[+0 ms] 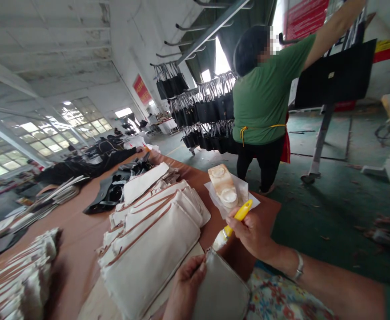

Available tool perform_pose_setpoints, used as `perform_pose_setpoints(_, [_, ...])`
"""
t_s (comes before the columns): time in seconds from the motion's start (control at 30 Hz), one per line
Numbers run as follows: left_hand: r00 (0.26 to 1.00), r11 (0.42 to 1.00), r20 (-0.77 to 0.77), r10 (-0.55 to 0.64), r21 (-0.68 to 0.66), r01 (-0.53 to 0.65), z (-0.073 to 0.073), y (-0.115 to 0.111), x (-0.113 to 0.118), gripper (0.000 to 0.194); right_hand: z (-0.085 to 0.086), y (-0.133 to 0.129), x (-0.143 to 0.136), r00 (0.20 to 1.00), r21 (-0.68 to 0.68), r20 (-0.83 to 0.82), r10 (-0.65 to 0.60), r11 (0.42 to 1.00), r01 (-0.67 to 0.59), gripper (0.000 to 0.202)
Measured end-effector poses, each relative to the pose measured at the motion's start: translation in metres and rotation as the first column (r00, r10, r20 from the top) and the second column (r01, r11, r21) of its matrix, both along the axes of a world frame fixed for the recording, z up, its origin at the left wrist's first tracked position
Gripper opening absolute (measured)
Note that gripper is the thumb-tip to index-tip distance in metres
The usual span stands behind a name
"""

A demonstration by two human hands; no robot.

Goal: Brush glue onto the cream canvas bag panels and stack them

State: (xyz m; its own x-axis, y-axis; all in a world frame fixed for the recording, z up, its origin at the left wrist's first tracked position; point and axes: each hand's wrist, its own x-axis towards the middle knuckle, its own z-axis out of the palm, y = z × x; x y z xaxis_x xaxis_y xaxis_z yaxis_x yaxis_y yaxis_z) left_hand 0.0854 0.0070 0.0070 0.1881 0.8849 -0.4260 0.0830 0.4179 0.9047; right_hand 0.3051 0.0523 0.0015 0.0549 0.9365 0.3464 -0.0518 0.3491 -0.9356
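Note:
My right hand (248, 229) grips a yellow-handled brush (243, 211). The brush's whitish bristles are at the upper corner of a pale grey leather panel (219, 289). Pinched between the fingers of my left hand (190, 278) is that panel's corner, close below the bristles. Left of it lies an overlapping stack of cream leather pieces (154, 249) with brown edges. Beyond the brush, a stained block-shaped container (222, 184) with white matter on it rests on a white sheet (252, 200).
A brown-covered table (74, 235) carries black leather pieces (111, 189) and another cream stack (21, 275) at left. A person in a green shirt (264, 102) stands beyond the table's right corner, near racks of black bags (208, 109).

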Motion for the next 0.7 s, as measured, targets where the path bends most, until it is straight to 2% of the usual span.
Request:
perform_pose_setpoints(0.1, [1.0,0.999,0.003,0.006,0.037,-0.006,-0.003,-0.003,0.004,0.056,0.0,-0.005,-0.006,0.998,0.058,0.043,0.044,0.997,-0.047,0.029])
perform_pose_setpoints(0.17, [0.998,0.99,-0.057,-0.018,0.139,0.026,-0.002,-0.007,0.007,0.053,0.0,-0.003,-0.005,0.998,0.085,0.057,0.005,0.996,-0.01,0.028])
perform_pose_setpoints(0.23, [0.983,0.955,-0.184,-0.016,0.288,0.069,-0.001,-0.012,0.01,0.045,0.002,0.001,0.001,0.999,0.078,0.034,-0.028,0.997,0.025,0.025])
perform_pose_setpoints(0.3, [0.944,0.875,-0.328,0.04,0.468,0.126,-0.001,-0.019,0.012,0.034,0.007,0.004,0.012,0.999,0.037,-0.031,-0.024,0.999,0.025,0.023])
perform_pose_setpoints(0.33, [0.92,0.811,-0.383,0.088,0.563,0.157,-0.002,-0.023,0.014,0.028,0.011,0.005,0.017,0.997,0.008,-0.071,-0.015,1.0,0.016,0.022])
perform_pose_setpoints(0.43, [0.861,0.562,-0.45,0.237,0.786,0.257,-0.004,-0.035,0.018,0.015,0.026,-0.002,0.025,0.991,-0.043,-0.133,0.032,0.998,-0.038,0.021])
perform_pose_setpoints(0.5, [0.83,0.43,-0.472,0.299,0.843,0.324,-0.004,-0.04,0.02,0.011,0.035,-0.012,0.023,0.991,-0.017,-0.106,0.084,0.996,-0.086,0.021])
perform_pose_setpoints(0.57, [0.797,0.37,-0.501,0.336,0.849,0.378,-0.003,-0.041,0.021,0.009,0.042,-0.025,0.02,0.986,0.033,-0.052,0.157,0.987,-0.155,0.021])
perform_pose_setpoints(0.7, [0.756,0.356,-0.531,0.382,0.84,0.41,0.001,-0.039,0.023,0.006,0.05,-0.05,0.025,0.947,0.114,0.083,0.31,0.941,-0.318,0.018])
